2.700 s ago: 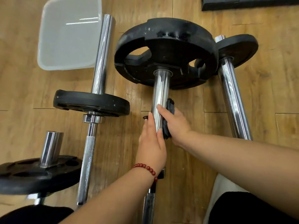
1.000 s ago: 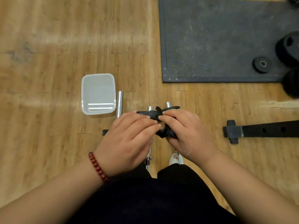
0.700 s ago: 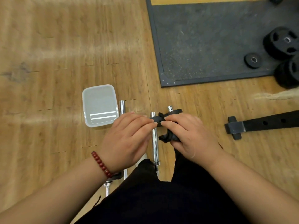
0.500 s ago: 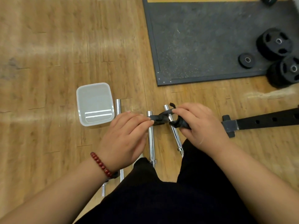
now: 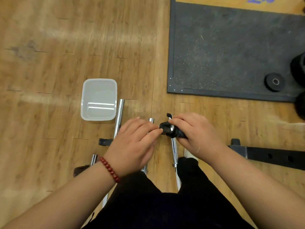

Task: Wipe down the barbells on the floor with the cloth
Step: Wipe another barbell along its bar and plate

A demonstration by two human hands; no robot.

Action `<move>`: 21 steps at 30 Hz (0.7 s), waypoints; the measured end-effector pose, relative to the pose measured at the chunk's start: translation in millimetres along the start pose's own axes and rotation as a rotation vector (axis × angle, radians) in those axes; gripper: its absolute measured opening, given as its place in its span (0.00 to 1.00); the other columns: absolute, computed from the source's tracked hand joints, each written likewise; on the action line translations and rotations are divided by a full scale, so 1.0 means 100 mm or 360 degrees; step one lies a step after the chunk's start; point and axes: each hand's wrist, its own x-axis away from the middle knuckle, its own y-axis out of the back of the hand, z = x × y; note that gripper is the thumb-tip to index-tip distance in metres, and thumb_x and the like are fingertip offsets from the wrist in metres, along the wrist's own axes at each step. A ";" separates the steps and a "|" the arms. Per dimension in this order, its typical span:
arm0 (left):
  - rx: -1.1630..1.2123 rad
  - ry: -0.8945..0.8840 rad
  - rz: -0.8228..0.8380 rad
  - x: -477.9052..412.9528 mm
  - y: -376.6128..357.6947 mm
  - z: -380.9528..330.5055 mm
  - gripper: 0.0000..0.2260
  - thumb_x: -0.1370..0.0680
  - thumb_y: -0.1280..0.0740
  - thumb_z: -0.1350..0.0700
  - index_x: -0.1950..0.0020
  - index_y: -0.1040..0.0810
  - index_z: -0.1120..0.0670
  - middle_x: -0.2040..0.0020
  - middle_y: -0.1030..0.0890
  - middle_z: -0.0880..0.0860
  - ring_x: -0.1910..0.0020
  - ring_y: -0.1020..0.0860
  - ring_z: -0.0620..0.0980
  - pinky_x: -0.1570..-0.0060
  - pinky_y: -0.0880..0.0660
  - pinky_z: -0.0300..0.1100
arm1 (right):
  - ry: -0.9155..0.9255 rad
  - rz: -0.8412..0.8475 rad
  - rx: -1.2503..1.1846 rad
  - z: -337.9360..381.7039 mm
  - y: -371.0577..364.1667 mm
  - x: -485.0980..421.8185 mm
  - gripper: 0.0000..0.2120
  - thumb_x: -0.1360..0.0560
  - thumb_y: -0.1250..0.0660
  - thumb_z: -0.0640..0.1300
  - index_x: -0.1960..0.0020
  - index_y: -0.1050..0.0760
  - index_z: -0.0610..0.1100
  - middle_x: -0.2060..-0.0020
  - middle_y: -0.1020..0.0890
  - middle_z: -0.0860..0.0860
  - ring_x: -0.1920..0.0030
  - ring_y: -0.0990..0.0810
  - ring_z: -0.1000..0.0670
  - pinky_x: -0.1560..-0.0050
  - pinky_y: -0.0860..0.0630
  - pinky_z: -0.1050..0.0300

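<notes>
While you stand over chrome steel barbells (image 5: pixel 173 151) lying side by side on wooden plank floor (image 5: pixel 49 63), small black cloth (image 5: pixel 176 134) hangs bunched in air, touching no bar. Right grip (image 5: pixel 196 133) curled round bundle; left grip (image 5: pixel 133 146) pinches its end at fingertips (image 5: pixel 157 129). Likely trouble: light pinch slips, cloth drops. Wadded cloth wipes thin strip only. Round bars may roll underfoot. Clear plastic tub (image 5: pixel 99 100) just beside one bar's end, easy to kick.

We lose most of the cloth (image 5: pixel 166 128) inside the right hand (image 5: pixel 196 134); the barbells (image 5: pixel 119 116) are hidden under the left hand (image 5: pixel 132 146) and our trousers (image 5: pixel 165 210). Weight plates (image 5: pixel 299 66) at the floor's right edge are cut off by the frame.
</notes>
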 end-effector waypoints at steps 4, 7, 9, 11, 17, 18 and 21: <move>-0.0094 0.0269 0.0032 -0.43 -0.41 -0.48 0.13 0.24 0.38 0.56 0.41 0.23 0.57 0.44 0.20 0.53 0.44 0.23 0.54 0.37 0.31 0.54 | 0.0234 0.0022 -0.0038 -0.75 0.03 0.14 0.20 0.33 0.25 0.42 0.42 0.23 0.44 0.47 0.20 0.49 0.50 0.21 0.45 0.51 0.26 0.49; -0.0091 0.0460 0.0014 -0.78 -0.66 -0.89 0.13 0.24 0.36 0.57 0.40 0.23 0.56 0.44 0.21 0.53 0.44 0.24 0.54 0.36 0.32 0.52 | 0.0381 0.0102 -0.0007 -1.30 0.17 0.24 0.15 0.27 0.34 0.47 0.42 0.24 0.45 0.47 0.20 0.49 0.50 0.22 0.45 0.53 0.27 0.49; -0.0096 0.0577 -0.0025 -0.97 -0.75 -1.12 0.13 0.24 0.36 0.57 0.41 0.23 0.57 0.45 0.21 0.52 0.44 0.25 0.53 0.36 0.32 0.52 | 0.0439 0.0143 -0.0029 -1.56 0.30 0.30 0.17 0.25 0.41 0.51 0.41 0.23 0.45 0.46 0.20 0.50 0.49 0.22 0.45 0.53 0.26 0.49; -0.0097 0.0650 -0.0041 -1.09 -0.79 -1.31 0.13 0.24 0.37 0.56 0.40 0.23 0.56 0.45 0.21 0.52 0.44 0.25 0.52 0.36 0.32 0.52 | 0.0474 0.0100 -0.0063 -1.72 0.41 0.33 0.18 0.26 0.42 0.51 0.42 0.23 0.45 0.47 0.20 0.50 0.49 0.21 0.45 0.51 0.27 0.50; -0.0125 0.0745 0.0010 -1.14 -0.77 -1.62 0.15 0.23 0.40 0.55 0.40 0.22 0.57 0.44 0.20 0.52 0.43 0.25 0.51 0.37 0.31 0.51 | 0.0535 0.0058 -0.0187 -1.86 0.52 0.35 0.17 0.29 0.36 0.46 0.42 0.23 0.44 0.46 0.20 0.48 0.48 0.22 0.44 0.50 0.26 0.49; -0.0127 0.0769 0.0002 -1.12 -0.77 -1.65 0.15 0.23 0.40 0.55 0.40 0.22 0.57 0.44 0.21 0.52 0.43 0.24 0.51 0.37 0.30 0.52 | 0.0544 0.0061 -0.0204 -1.87 0.51 0.35 0.17 0.30 0.34 0.45 0.41 0.23 0.44 0.46 0.20 0.48 0.48 0.22 0.44 0.49 0.26 0.49; -0.0136 0.0861 -0.0060 -1.00 -0.80 -1.70 0.14 0.22 0.38 0.56 0.39 0.22 0.57 0.43 0.21 0.52 0.42 0.24 0.52 0.38 0.30 0.54 | 0.0602 0.0091 -0.0217 -1.88 0.45 0.33 0.17 0.31 0.31 0.44 0.42 0.22 0.44 0.47 0.19 0.49 0.48 0.21 0.45 0.49 0.28 0.53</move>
